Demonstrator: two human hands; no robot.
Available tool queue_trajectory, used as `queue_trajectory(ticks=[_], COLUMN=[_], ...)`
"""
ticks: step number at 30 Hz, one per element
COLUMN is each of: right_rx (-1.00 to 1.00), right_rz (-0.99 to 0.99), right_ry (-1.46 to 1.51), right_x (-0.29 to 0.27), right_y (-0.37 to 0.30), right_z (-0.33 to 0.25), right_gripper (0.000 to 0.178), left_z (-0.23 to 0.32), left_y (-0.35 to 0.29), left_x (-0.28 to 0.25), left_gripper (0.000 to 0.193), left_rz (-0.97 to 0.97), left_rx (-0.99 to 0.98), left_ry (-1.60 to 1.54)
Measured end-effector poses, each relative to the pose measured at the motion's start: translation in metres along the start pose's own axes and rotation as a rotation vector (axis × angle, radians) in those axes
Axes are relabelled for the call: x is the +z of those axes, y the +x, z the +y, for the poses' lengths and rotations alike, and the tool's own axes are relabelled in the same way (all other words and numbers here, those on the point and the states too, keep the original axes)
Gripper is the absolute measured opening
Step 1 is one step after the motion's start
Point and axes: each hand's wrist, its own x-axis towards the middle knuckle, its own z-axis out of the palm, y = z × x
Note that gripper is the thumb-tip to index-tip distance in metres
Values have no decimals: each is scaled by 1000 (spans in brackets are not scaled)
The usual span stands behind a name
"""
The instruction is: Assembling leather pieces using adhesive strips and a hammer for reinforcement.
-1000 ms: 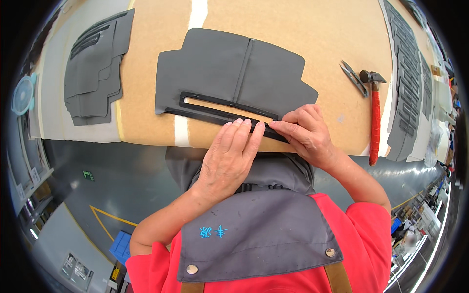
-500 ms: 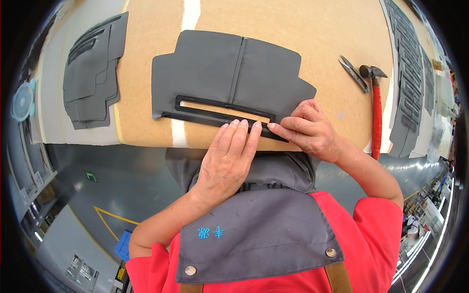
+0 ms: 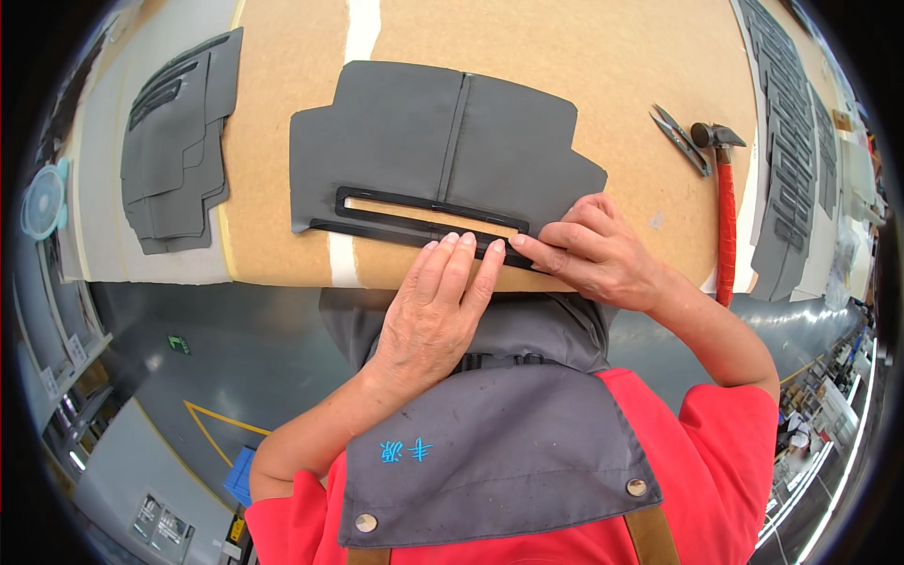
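Head view: slotted, black-trimmed grey sheet [image 3: 391, 141] edges tan desk's [image 3: 268, 264] near side, room beyond; left hand [image 3: 435, 306] flat, right hand [image 3: 586, 250] curled, grip unclear.

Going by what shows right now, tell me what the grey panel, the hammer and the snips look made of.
Grey panel: probably leather or imitation leather, matte; it looks smooth, thin and sheet-like.
Hammer: dark head, likely steel, from its dull sheen; glossy red handle covering, perhaps tape or plastic.
Snips: apparently metal, judging by the greyish, slim blades.
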Motion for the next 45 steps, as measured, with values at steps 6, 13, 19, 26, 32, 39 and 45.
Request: queue_trajectory(ticks=[6, 13, 19, 26, 32, 39, 45], right_rx=[48, 86, 380, 471, 153, 13, 239], right_rz=[51, 34, 440, 262, 20, -171, 439], right_ry=[67, -73, 11, 120, -43, -144, 1589], right_x=[-1, 13, -13, -17, 10, 6, -87], right_y=[9, 30, 58, 29, 52, 65, 29], right_z=[-4, -13, -1, -3, -2, 10, 57], right_gripper=[34, 36, 62, 34, 11, 4, 16], left_z=[0, 0, 1, 2, 6, 5, 5], left_y=[-3, -3, -1, -1, 0, 0, -2], left_x=[4, 2, 3, 5, 6, 10, 13], left_gripper=[54, 54, 58, 61, 62, 63, 64], left_rz=[31, 11, 11, 18, 49, 102, 102], left_rx=[2, 8, -8, -12, -27, -15, -23], left_ry=[5, -7, -35, -4, -2, 37, 50])
